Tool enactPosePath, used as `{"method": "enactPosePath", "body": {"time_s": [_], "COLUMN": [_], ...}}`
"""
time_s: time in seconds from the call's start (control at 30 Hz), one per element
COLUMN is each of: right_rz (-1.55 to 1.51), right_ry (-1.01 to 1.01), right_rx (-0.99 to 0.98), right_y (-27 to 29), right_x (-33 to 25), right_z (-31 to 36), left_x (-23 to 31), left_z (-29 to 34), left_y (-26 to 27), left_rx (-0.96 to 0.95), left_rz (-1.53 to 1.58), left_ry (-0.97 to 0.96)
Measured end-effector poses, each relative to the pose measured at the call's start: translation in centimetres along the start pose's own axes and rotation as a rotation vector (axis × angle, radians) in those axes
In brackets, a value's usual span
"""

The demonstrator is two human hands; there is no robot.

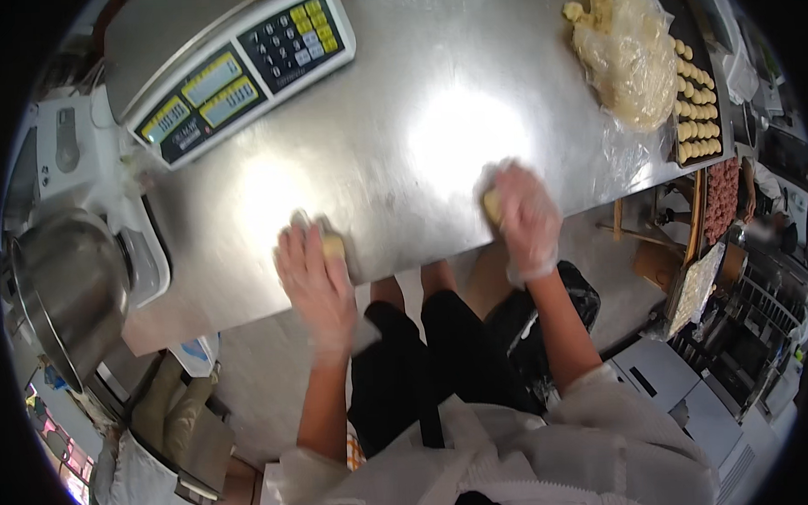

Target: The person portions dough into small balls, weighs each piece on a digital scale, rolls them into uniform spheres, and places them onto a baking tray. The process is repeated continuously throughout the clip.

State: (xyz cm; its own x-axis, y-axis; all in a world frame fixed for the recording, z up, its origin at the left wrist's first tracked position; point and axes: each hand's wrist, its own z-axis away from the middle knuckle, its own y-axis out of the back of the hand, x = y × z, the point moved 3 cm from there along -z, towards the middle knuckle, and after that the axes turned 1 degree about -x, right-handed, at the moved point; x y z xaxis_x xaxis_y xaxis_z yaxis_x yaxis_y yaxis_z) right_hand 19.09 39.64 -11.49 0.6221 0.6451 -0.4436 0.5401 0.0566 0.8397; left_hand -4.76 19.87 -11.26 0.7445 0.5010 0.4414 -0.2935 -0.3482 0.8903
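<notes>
On the steel table (365, 165), near its front edge, my left hand (314, 282) is cupped over a pale yellow piece of dough (333, 246), part of which shows beside the fingers. Farther right, my right hand (529, 214) curls over another yellow dough piece (491, 207), mostly hidden by the palm. Both hands wear clear plastic gloves and are smeared by motion. A large lump of yellow dough (633, 66) lies partly wrapped in clear plastic at the right. Beside it, a dark tray (718, 108) holds rows of small dough balls.
A digital scale (238, 76) stands at the back left. Off the table's left end are a metal bowl (76, 282) and a white machine (62, 149). Beyond the right end, a tray of reddish balls (721, 201) is near another person.
</notes>
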Motion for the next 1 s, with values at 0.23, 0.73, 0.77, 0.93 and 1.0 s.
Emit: {"method": "enactPosePath", "body": {"time_s": [0.23, 0.73, 0.77, 0.93, 1.0], "right_rz": [-0.212, 0.047, 0.027, -0.129, -0.096], "right_ry": [0.261, 0.401, 0.204, -0.129, 0.027], "right_rx": [0.033, -0.047, -0.073, 0.014, 0.088], "right_y": [-4.2, -2.5, -1.3, -2.6, -5.0], "right_x": [-6.2, -2.3, -2.0, -3.8, -6.3], "right_z": [0.3, 3.3, 1.7, -4.7, -4.3], "left_x": [6.1, 1.9, 1.7, 5.6, 7.2], "left_z": [-2.2, 2.0, 1.4, -5.7, -6.3], "left_y": [-3.4, -3.3, -2.7, -4.1, -4.4], "left_rx": [-0.227, -0.114, -0.086, -0.010, -0.140], "left_rz": [0.089, 0.101, 0.070, 0.003, 0.023], "left_ry": [-0.241, -0.177, -0.106, -0.154, -0.228]}}
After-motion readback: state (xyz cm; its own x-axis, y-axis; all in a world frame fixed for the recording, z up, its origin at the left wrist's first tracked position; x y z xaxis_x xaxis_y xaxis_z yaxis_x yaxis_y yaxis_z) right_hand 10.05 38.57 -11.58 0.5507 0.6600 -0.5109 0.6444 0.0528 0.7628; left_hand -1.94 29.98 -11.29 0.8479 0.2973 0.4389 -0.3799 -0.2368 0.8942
